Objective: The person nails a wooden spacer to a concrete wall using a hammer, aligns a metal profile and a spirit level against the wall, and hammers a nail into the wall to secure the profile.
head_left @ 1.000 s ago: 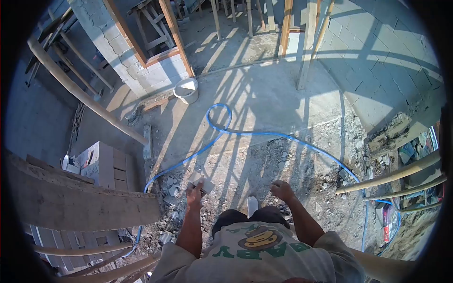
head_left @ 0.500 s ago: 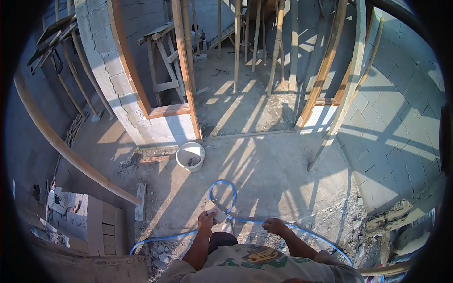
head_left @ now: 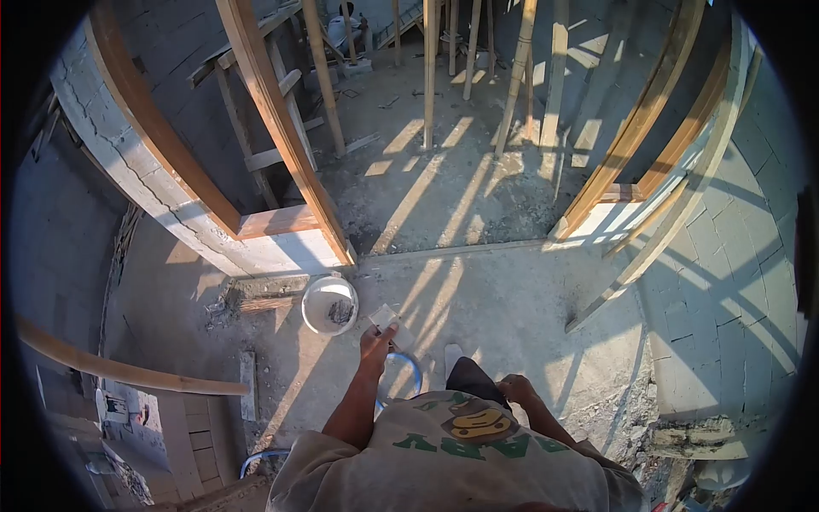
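Note:
My left hand is closed around a flat, pale rectangular piece held out in front of me; its exact kind is unclear. Just left of it, a white bucket with dark grey material inside stands on the concrete floor. By my right thigh, my right hand has its fingers curled, and whatever may be in them is hidden. A blue hose loops on the floor below my left hand, partly covered by my shirt. One foot steps forward on the concrete.
A wooden door frame and a low sill lie ahead. Beyond it, several upright poles stand, and a person is far back. A slanted timber braces at right, and a curved pole crosses at left.
I have moved forward toward the doorway, so the bucket and frame sit nearer. My left hand has risen with the flat piece; my right hand has dropped closer to my leg.

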{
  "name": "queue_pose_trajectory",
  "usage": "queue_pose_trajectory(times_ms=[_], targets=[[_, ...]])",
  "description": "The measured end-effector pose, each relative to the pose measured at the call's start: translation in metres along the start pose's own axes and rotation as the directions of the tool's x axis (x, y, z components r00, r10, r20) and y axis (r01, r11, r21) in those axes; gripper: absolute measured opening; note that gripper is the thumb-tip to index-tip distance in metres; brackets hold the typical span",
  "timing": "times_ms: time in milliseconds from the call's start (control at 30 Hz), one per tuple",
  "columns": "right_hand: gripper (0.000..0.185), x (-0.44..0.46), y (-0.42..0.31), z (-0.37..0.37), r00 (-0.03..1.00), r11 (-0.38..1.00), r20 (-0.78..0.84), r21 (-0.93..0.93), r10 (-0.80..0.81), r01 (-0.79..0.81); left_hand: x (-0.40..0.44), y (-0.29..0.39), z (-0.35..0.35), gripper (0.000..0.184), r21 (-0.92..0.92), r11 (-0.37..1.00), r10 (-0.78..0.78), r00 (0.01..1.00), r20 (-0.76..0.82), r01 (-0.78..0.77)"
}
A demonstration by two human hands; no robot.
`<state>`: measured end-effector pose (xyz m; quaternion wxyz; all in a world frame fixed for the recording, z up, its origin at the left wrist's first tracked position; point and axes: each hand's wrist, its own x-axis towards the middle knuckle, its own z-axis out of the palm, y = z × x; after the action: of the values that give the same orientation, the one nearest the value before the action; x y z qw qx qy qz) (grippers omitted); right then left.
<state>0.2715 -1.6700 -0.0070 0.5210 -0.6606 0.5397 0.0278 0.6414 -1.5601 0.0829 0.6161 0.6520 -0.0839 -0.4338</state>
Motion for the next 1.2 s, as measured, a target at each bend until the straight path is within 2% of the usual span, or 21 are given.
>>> queue_pose_trajectory(times_ms=[67, 133, 167, 300, 400, 433, 533, 600, 633, 667, 700, 733, 800, 867, 933, 967, 1067, 1100, 1133, 1200], targets=[[0.03, 0.046, -0.045, -0.044, 0.998, 0.989, 0.011, -0.138, -0.06, 0.061, 0.033, -0.026, 0.016, 0.036, -0.083, 0.985, -0.156, 0.988, -0.02, 0.154], [0.029, 0.089, -0.104, -0.09, 0.999, 0.999, -0.039, 0.045, -0.025, 0.027, 0.046, 0.006, 0.047, 0.033, -0.025, 0.99, -0.135, 0.991, -0.008, 0.135], [0.029, 0.115, -0.129, -0.112, 0.997, 0.998, -0.055, 0.005, -0.057, 0.057, 0.065, 0.017, 0.056, 0.031, 0.055, 0.995, -0.081, 0.997, -0.019, 0.082], [0.028, 0.225, -0.204, -0.179, 0.956, 0.951, -0.131, -0.199, -0.263, 0.235, 0.141, 0.079, 0.084, 0.032, 0.028, 1.0, -0.004, 0.998, -0.069, 0.006], [0.027, 0.296, -0.254, -0.194, 0.921, 0.934, -0.201, -0.203, -0.334, 0.295, 0.2, 0.118, 0.096, 0.031, 0.004, 0.999, 0.043, 0.996, -0.075, -0.043], [0.027, 0.293, -0.291, -0.196, 0.958, 0.973, -0.169, -0.074, -0.23, 0.22, 0.224, 0.122, 0.098, 0.032, -0.037, 0.999, 0.032, 0.997, -0.072, -0.035], [0.027, 0.333, -0.325, -0.173, 0.983, 0.984, -0.078, 0.06, -0.164, 0.169, 0.302, 0.125, 0.093, 0.027, -0.041, 0.999, 0.001, 1.0, -0.013, -0.001], [0.03, 0.356, -0.334, -0.148, 0.991, 0.992, 0.048, 0.025, -0.123, 0.122, 0.357, 0.128, 0.096, 0.025, -0.08, 0.996, -0.044, 0.998, -0.046, 0.04], [0.037, 0.364, -0.34, -0.136, 0.985, 0.994, 0.145, -0.028, -0.096, 0.101, 0.378, 0.14, 0.097, 0.026, -0.068, 0.997, -0.05, 0.997, -0.053, 0.046], [0.035, 0.352, -0.372, -0.137, 0.958, 0.99, 0.276, -0.097, -0.071, 0.101, 0.394, 0.163, 0.102, 0.026, -0.057, 0.997, -0.047, 0.998, -0.035, 0.045], [0.038, 0.382, -0.358, -0.129, 0.864, 0.819, 0.362, -0.33, -0.35, 0.47, 0.415, 0.178, 0.104, 0.025, -0.092, 0.995, -0.026, 1.0, -0.017, 0.024], [0.039, 0.396, -0.366, -0.132, 0.792, 0.71, 0.447, -0.385, -0.415, 0.59, 0.439, 0.19, 0.107, 0.025, -0.118, 0.993, -0.012, 1.0, -0.005, 0.012], [0.04, 0.415, -0.408, -0.154, 0.87, 0.879, 0.452, -0.312, -0.197, 0.361, 0.489, 0.214, 0.112, 0.029, -0.104, 0.994, 0.024, 1.0, 0.001, -0.023], [0.041, 0.442, -0.453, -0.175, 0.889, 0.923, 0.445, -0.289, -0.107, 0.255, 0.532, 0.253, 0.119, 0.031, -0.086, 0.995, 0.049, 0.999, -0.014, -0.05], [0.042, 0.474, -0.488, -0.189, 0.884, 0.917, 0.457, -0.302, -0.099, 0.259, 0.565, 0.282, 0.13, 0.03, -0.075, 0.996, 0.048, 0.998, -0.041, -0.05], [0.043, 0.49, -0.504, -0.194, 0.879, 0.913, 0.466, -0.309, -0.098, 0.265, 0.576, 0.297, 0.136, 0.031, -0.131, 0.987, 0.087, 0.995, -0.044, -0.092], [0.044, 0.546, -0.548, -0.21, 0.858, 0.899, 0.504, -0.325, -0.099, 0.295, 0.617, 0.324, 0.15, 0.031, -0.207, 0.977, 0.048, 0.998, -0.036, -0.055], [0.045, 0.565, -0.563, -0.216, 0.849, 0.892, 0.52, -0.334, -0.095, 0.305, 0.628, 0.334, 0.158, 0.03, -0.175, 0.984, 0.006, 0.997, -0.083, -0.02], [0.046, 0.585, -0.577, -0.222, 0.839, 0.886, 0.538, -0.343, -0.087, 0.312, 0.659, 0.321, 0.159, 0.036, -0.171, 0.984, 0.043, 0.999, -0.024, -0.046], [0.047, 0.624, -0.608, -0.235, 0.818, 0.871, 0.57, -0.359, -0.08, 0.335, 0.732, 0.292, 0.163, 0.024, -0.09, 0.994, 0.05, 0.998, -0.036, -0.053]])
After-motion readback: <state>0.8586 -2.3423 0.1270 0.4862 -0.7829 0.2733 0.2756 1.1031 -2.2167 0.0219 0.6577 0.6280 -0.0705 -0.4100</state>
